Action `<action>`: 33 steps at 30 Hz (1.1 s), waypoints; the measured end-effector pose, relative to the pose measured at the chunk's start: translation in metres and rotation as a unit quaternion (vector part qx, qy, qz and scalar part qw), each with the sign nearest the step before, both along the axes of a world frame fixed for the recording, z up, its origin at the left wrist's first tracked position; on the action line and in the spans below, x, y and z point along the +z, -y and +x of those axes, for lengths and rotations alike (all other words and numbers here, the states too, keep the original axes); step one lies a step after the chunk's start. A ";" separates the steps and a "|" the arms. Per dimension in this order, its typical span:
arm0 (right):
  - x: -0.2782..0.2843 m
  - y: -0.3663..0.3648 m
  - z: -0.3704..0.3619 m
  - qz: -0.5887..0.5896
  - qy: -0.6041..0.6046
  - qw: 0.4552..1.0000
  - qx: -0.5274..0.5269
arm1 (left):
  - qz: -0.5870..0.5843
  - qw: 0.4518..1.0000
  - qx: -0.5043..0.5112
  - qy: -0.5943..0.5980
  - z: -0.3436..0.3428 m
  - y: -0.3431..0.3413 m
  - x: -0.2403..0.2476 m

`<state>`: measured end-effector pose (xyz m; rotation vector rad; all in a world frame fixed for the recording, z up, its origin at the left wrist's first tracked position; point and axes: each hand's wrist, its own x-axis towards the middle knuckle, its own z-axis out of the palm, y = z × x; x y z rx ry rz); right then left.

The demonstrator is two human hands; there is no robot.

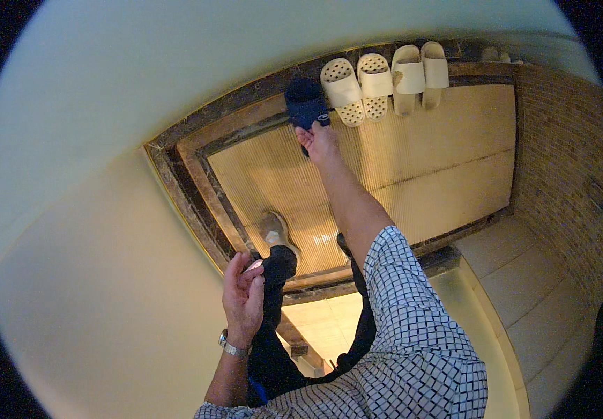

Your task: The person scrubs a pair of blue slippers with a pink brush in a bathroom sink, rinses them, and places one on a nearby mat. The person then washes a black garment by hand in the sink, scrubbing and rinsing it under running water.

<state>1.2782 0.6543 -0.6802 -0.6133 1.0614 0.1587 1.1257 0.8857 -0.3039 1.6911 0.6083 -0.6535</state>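
At the far edge of the ribbed floor, my right hand [320, 142] grips a dark blue slipper [305, 101] by its near side. A small pale emblem shows beside my fingers; whether a second dark slipper lies against it I cannot tell. Just right of it stands a pair of cream slippers with holes [343, 91], and beyond that a plain cream pair [406, 73]. My left hand [243, 297] is raised near my left leg, fingers curled in. A small pale pink thing [254, 265] shows at its fingers, too small to name.
A dark stone border [190, 181] frames the ribbed tan floor [413, 167]. My left shoe [273, 230] rests on that floor. On the left rises a plain pale wall [120, 279]; to the right are a small-tiled wall [567, 146] and a tiled ledge [532, 279].
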 end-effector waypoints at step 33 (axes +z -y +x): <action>0.486 0.099 -0.314 0.168 0.028 0.985 0.015 | -0.089 0.935 -0.339 0.044 -0.022 0.148 0.222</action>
